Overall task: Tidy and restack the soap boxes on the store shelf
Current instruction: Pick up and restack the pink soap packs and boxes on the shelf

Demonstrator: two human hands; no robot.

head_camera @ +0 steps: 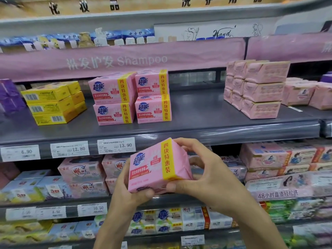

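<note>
I hold one pink soap pack (154, 168) with a yellow band in front of the shelf edge, below the grey shelf (197, 112). My left hand (129, 189) grips its lower left corner from underneath. My right hand (203, 169) curls round its right end, fingers on top and thumb at the bottom. On the shelf above stand two stacks of the same pink packs (132, 97), each two high. To their left sits a stack of yellow soap boxes (53, 103). A block of plain pink wrapped soaps (255, 88) stands three high at the right.
Bare shelf lies between the pink stacks and the right-hand block. Price tags (116, 145) line the shelf lip. Purple packs (9, 97) sit far left, more pink packs (305, 94) far right. Lower shelves are crowded with other soap packs (82, 173).
</note>
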